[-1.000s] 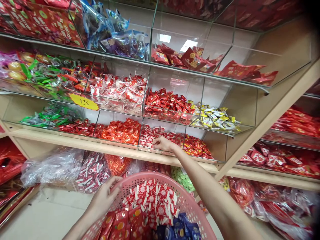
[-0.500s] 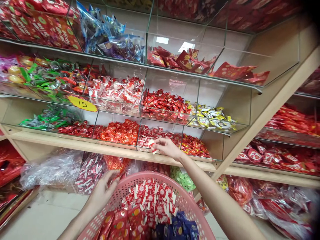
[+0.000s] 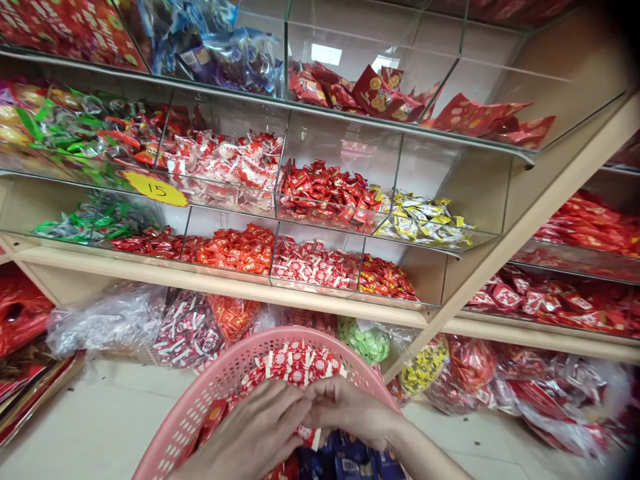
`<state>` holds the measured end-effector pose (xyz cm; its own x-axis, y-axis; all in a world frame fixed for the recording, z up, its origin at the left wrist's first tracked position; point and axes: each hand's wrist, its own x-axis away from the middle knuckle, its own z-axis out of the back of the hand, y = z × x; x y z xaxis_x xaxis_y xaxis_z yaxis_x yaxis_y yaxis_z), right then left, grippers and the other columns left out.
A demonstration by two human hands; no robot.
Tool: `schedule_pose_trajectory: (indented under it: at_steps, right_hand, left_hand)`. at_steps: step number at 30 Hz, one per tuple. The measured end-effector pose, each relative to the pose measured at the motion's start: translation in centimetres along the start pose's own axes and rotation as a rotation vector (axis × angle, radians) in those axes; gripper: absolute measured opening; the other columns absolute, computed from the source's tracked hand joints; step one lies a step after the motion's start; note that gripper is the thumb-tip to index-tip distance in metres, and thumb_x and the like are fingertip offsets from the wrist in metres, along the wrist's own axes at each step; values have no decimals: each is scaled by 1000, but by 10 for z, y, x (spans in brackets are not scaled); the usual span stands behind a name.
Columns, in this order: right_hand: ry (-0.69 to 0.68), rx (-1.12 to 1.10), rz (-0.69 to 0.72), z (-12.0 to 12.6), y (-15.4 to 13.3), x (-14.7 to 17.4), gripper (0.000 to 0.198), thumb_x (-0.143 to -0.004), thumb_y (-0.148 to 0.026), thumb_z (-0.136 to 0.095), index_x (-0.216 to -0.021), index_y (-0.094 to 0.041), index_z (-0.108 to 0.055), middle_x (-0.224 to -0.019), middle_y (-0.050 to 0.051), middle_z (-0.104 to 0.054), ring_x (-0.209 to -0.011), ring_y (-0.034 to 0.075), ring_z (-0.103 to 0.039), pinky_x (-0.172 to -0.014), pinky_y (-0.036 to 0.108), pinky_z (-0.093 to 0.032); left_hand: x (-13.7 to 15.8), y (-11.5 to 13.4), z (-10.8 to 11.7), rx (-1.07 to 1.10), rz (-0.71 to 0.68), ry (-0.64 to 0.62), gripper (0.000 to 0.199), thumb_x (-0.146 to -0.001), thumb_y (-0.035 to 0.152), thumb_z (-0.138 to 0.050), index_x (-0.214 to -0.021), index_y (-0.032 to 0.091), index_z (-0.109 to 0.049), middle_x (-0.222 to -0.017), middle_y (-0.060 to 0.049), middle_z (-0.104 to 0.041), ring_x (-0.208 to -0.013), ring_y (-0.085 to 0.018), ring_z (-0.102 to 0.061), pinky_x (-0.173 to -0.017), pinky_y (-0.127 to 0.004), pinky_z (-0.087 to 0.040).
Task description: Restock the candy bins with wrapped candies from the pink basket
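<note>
Over a pink plastic basket (image 3: 173, 407), my two hands meet at the fingertips. My left hand (image 3: 260, 430) shows its back, with the fingers bent together toward the right; whatever they may grip is hidden. My right hand (image 3: 347, 410) comes in from the right with curled fingers. A red-and-white candy packet (image 3: 311, 436) shows just below the joined fingertips, apparently in the right hand's grip. Behind the hands lie many similar red-and-white packets (image 3: 295, 360) in the basket. Dark blue packets (image 3: 355, 460) fill its front right, and orange-red ones (image 3: 213, 420) its left, partly covered.
Ahead, a wooden shelf unit (image 3: 225, 285) carries clear bins of wrapped sweets, including a bin of red-and-white packets (image 3: 317, 263). A yellow price tag (image 3: 156, 189) reads 15. Bagged sweets (image 3: 193, 330) and a yellow bag (image 3: 425, 365) sit beneath on the tiled floor (image 3: 125, 400).
My right hand has come down from the bottom shelf bin to the basket with a red-and-white packet. My left hand has moved right, from the basket's left rim to over its contents.
</note>
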<state>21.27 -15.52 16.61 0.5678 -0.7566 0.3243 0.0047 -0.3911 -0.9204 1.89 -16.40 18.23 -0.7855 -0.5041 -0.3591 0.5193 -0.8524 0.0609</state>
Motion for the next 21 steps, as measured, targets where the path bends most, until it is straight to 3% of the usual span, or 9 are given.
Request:
schedule_pose_trajectory:
  at_steps: [4, 9, 16, 18, 21]
  right_hand:
    - [39, -101, -69, -5, 13, 11, 38, -55, -39, -80, -80, -12, -70, -70, 0, -61, -59, 7, -53, -55, 20, -46]
    - [49, -205, -96, -8, 24, 16, 33, -60, -34, -78, -84, -14, -69, -72, 0, -61, -60, 7, -54, -57, 20, -47]
    - [12, -236, -115, -18, 27, 16, 37, -52, -36, -82, -78, -12, -69, -69, -1, -57, -59, 7, -53, -54, 19, -47]
    - [18, -237, -106, -22, 28, 15, 39, -52, -37, -82, -77, -11, -68, -69, -1, -56, -58, 7, -53, -53, 18, -46]
    - [22, -240, -100, -25, 27, 13, 41, -57, -42, -78, -81, -11, -66, -69, 0, -58, -57, 7, -56, -53, 19, -45]
  left_hand:
    - [4, 10, -7, -49, 20, -106, 38, -76, 28, -62, -112, 19, -52, -93, -2, -63, -82, -18, -60, -74, -30, -53]
    - [8, 16, -4, -15, 66, -126, 29, -75, 28, -63, -103, 22, -56, -91, 0, -63, -82, -18, -61, -75, -31, -53]
    - [17, 23, 3, -40, 86, -204, 43, -71, 20, -65, -112, 19, -53, -102, -4, -64, -91, -23, -61, -77, -34, -53]
    - [17, 25, 3, 11, 138, -256, 42, -72, 16, -63, -113, 19, -53, -102, -5, -63, -94, -23, -59, -81, -36, -51]
    - [17, 17, 4, 213, 249, -326, 25, -77, 16, -55, -101, 22, -57, -98, -1, -60, -92, -19, -57, -81, -32, -48]
